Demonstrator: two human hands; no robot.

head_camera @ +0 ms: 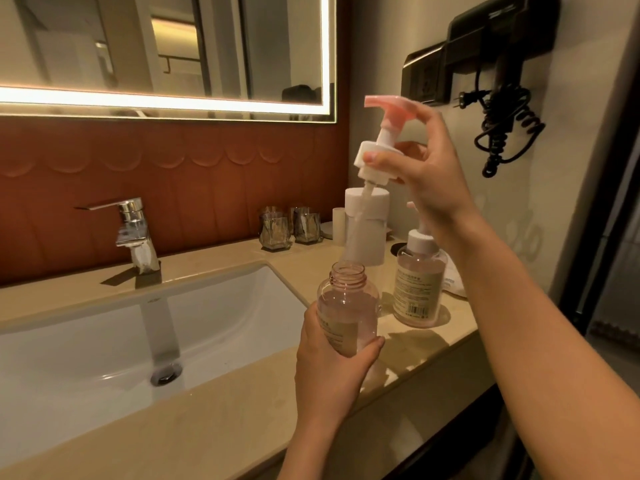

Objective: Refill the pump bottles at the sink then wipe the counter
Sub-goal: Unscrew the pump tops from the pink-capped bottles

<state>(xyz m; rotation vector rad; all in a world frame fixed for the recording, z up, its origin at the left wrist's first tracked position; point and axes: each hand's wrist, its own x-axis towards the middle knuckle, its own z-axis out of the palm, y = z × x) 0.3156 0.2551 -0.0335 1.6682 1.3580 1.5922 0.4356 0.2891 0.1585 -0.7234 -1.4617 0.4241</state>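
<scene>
My left hand (332, 372) grips a clear pink bottle (348, 306) with an open neck, held above the counter edge to the right of the sink. My right hand (427, 178) holds its pump head (379, 147), pink on top with a white collar, lifted above the bottle; the dip tube (356, 230) hangs down toward the open neck. A second pink pump bottle (419, 282) stands capped on the beige counter (242, 410), just right of the held one.
A white basin (104, 341) with a chrome tap (133, 233) lies to the left. Glass tumblers (289, 228) and a white cylinder (370, 233) stand by the back wall. A wall hair dryer (502, 57) with coiled cord hangs at upper right.
</scene>
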